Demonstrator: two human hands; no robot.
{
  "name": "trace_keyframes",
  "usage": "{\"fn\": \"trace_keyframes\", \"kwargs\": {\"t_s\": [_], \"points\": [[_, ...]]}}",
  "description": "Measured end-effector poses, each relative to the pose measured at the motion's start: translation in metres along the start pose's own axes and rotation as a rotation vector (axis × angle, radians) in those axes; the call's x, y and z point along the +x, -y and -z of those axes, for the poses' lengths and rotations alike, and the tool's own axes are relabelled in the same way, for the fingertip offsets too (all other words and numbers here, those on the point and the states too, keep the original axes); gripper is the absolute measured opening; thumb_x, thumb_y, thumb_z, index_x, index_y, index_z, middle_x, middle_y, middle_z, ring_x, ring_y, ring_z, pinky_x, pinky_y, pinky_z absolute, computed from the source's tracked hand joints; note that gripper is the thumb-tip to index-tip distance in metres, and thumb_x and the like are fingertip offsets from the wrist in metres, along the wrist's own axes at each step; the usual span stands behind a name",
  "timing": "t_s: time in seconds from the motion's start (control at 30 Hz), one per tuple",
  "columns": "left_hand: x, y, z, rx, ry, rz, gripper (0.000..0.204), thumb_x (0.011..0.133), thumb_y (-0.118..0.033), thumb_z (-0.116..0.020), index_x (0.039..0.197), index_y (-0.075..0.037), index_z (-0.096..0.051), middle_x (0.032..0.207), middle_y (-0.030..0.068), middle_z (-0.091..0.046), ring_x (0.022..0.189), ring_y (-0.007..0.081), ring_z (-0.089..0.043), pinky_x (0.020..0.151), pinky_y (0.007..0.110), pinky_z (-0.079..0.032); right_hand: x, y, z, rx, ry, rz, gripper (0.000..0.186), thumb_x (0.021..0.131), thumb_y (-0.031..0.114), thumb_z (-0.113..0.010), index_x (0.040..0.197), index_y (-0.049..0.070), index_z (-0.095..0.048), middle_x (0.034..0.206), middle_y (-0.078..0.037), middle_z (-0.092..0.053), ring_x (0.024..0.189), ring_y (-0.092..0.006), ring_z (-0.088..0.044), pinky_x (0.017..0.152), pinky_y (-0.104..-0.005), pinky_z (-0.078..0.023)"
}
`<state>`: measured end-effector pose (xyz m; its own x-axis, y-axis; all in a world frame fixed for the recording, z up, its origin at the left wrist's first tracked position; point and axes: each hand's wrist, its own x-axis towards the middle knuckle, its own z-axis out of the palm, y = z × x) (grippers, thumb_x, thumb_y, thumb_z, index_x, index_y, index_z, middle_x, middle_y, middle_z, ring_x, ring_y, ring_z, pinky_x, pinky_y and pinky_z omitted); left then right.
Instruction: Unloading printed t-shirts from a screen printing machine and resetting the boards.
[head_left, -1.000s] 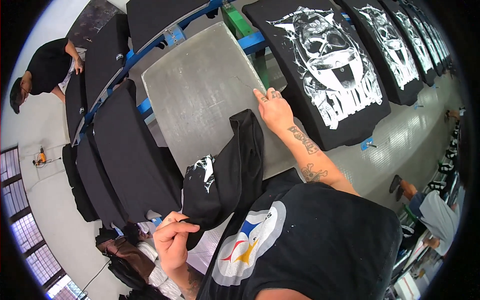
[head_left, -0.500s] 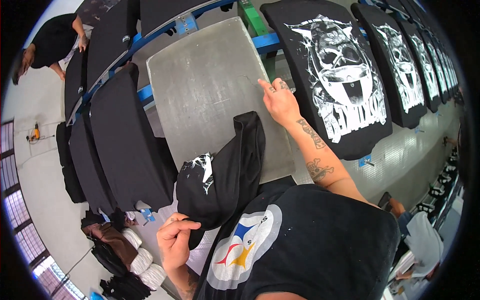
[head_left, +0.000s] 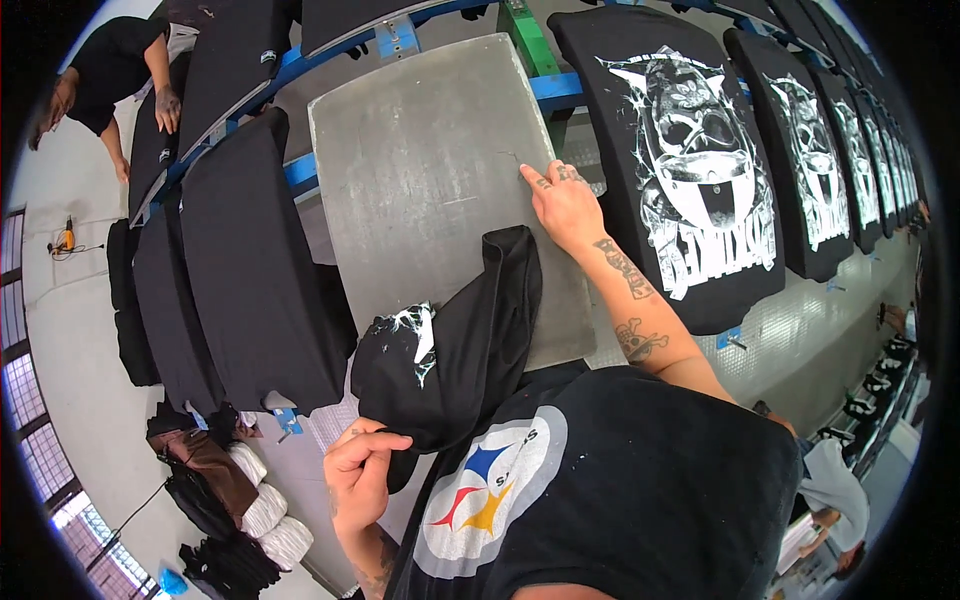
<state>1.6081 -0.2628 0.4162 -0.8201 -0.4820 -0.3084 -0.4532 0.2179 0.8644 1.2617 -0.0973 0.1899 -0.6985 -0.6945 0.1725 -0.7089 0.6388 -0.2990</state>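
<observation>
My left hand (head_left: 360,470) is closed on the lower edge of a black T-shirt (head_left: 465,360), gripping it between thumb and fingers. The shirt hangs bunched and folded over the near end of a bare grey platen (head_left: 420,170), with part of a white print showing. My right hand (head_left: 565,207) is over the platen's right edge, index finger pointing left and the other fingers curled. Its fingertip is close to a thin dark line (head_left: 509,154) on the platen, a thread or a scratch. Whether the fingers pinch anything is too small to tell.
Printed black shirts (head_left: 700,170) lie on platens in a row at right. Plain black shirts (head_left: 255,270) cover platens at left, along a blue rail (head_left: 300,172). A co-worker (head_left: 120,70) handles one at far left. Bundled cloth (head_left: 225,490) lies below left; another person (head_left: 835,490) is at lower right.
The platens and neighbouring shirts have shifted slightly right in view. My right fingertip is now closer to the thin line. My left hand has moved slightly right, still gripping the shirt.
</observation>
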Motion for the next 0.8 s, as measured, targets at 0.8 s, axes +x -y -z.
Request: {"fn": "trace_keyframes", "kwargs": {"t_s": [0.8], "points": [[-0.009,0.019,0.001,-0.056,-0.047,0.059,0.022,0.085,0.010,-0.054,0.089,0.001,-0.073,0.085,0.0042,-0.060,0.074,0.0095,-0.050,0.063,0.022,-0.034,0.033,-0.024,0.010,-0.080,0.153,0.221,0.041,0.086,0.016,-0.064,0.127,0.014,-0.062,0.104,-0.011,-0.058,0.101,-0.0288,-0.060,0.082,-0.0391,-0.054]]}}
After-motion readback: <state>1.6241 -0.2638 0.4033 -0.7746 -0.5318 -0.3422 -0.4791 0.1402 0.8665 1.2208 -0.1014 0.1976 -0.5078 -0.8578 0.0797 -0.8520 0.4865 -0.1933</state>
